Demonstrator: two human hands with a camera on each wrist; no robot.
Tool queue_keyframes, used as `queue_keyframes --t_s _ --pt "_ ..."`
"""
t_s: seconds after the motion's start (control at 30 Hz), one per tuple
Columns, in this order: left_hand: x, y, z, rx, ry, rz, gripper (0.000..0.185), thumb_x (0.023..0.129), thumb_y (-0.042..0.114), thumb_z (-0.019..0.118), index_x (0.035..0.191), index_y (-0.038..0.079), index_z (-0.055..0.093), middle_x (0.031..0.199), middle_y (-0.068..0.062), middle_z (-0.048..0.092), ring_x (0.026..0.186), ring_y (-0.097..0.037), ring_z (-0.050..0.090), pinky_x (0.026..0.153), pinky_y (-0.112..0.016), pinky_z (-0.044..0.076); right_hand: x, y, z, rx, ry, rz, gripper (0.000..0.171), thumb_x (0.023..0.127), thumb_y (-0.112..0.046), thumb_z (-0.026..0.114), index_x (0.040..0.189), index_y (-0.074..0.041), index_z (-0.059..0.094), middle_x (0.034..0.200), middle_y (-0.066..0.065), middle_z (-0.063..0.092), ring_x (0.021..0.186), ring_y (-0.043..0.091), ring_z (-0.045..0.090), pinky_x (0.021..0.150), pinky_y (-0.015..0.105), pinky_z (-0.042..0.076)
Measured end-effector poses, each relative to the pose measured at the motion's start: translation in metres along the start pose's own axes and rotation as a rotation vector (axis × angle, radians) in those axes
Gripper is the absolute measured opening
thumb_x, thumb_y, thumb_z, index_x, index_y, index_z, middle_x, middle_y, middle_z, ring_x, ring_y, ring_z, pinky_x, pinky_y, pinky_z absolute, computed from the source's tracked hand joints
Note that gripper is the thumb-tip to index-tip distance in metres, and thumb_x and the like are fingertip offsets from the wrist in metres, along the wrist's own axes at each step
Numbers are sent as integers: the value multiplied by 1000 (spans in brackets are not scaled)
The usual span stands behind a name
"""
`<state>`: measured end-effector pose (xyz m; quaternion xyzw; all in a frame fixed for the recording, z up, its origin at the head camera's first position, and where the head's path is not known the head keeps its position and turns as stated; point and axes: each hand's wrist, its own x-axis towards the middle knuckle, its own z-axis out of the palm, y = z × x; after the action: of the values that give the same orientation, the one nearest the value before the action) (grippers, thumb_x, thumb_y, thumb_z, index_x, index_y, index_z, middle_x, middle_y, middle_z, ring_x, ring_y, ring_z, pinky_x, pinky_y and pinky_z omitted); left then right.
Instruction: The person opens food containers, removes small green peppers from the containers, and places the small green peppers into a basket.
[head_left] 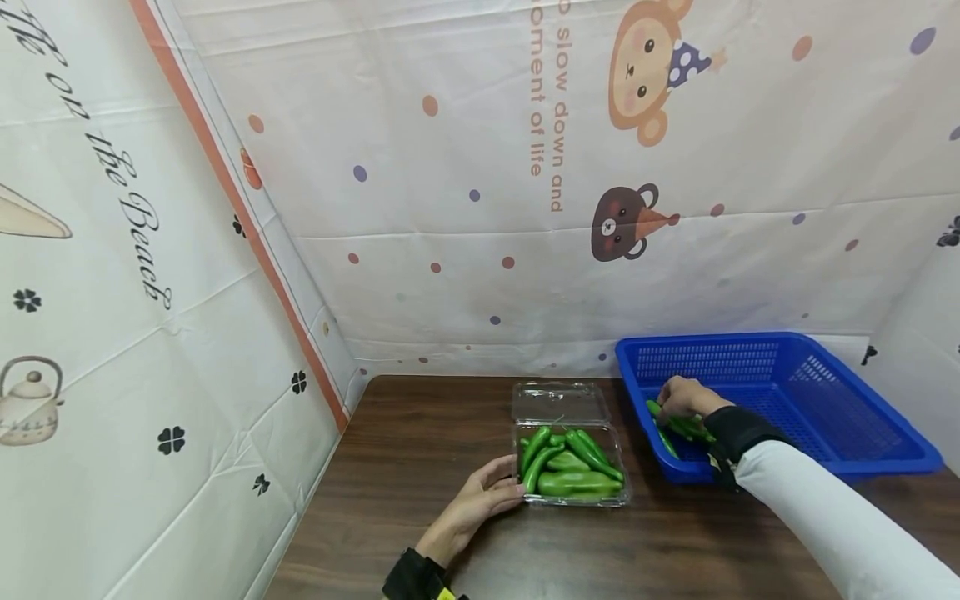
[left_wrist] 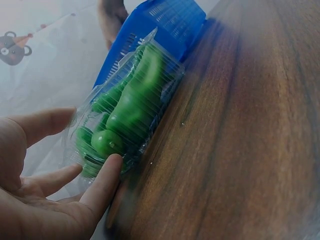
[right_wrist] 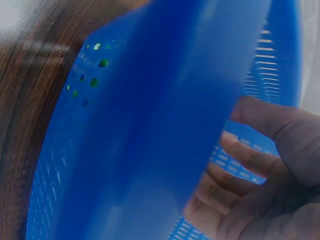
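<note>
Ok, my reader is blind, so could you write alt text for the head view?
A person's right hand reaches into a blue basket holding green peppers, while the fingers of the left hand touch an open clear box of more peppers. Both sit on a brown wood-grain table.

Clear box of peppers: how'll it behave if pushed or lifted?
The clear box probably flexes, its walls looking thin. Wide and low on the table, it should slide rather than tip. Tilted, the peppers may spill, since the lid lies open.

Peppers [head_left: 567, 463] are green, basket [head_left: 817, 412] blue, table [head_left: 416, 458] brown.
</note>
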<state>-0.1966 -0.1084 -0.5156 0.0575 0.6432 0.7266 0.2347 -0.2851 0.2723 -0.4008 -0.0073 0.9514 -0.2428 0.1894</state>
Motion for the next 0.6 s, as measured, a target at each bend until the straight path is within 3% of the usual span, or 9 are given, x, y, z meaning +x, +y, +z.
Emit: queue_keyframes --t_s 0.17,0.43,0.6 --pt "0 0 0 -1 2 -2 70 94 12 72 155 1 38 155 -24 40 135 -28 50 106 -35 56 -1 2 2 1 -38 42 39 89 -5 71 121 16 60 107 32 65 87 35 69 69 49 64" --pt "0 1 0 0 6 4 70 94 11 72 155 0 39 154 -24 41 133 -27 51 106 -35 56 -2 6 5 42 -75 74 33 95 -4 63 122 16 58 106 30 65 90 37 70 72 48 65" --pt "-1 1 0 3 6 1 70 94 11 72 155 1 39 155 -24 40 135 -29 50 105 -35 56 -4 9 4 20 -85 43 34 98 -7 61 123 16 60 109 30 65 89 34 69 72 48 65"
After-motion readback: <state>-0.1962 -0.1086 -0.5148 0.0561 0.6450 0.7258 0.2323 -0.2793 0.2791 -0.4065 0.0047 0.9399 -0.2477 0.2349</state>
